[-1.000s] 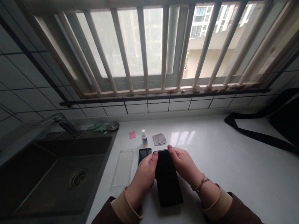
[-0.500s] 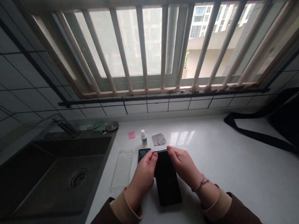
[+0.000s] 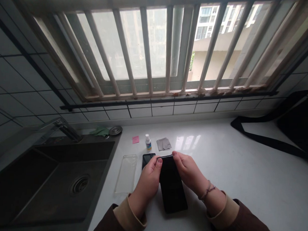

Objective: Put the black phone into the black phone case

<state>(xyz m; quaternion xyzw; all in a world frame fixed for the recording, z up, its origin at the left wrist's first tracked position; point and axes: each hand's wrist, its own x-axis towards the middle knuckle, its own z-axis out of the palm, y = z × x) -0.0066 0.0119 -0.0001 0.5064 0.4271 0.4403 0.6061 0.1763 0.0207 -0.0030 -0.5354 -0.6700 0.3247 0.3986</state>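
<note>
Ahead of you, a wide window (image 3: 157, 44) spans the far wall, with upright bars (image 3: 147, 51) across it and pale buildings (image 3: 206, 13) showing at its right. White tiles (image 3: 17, 77) with dark joints line the wall on your left and below the window. Daylight leaves bright streaks on your white counter (image 3: 235, 173); a dark sink (image 3: 52, 191) sits left.

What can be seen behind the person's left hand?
Beyond the left hand, the far end of a black smartphone shows on the white countertop. The hand covers its nearer part, which cannot be seen.
</note>
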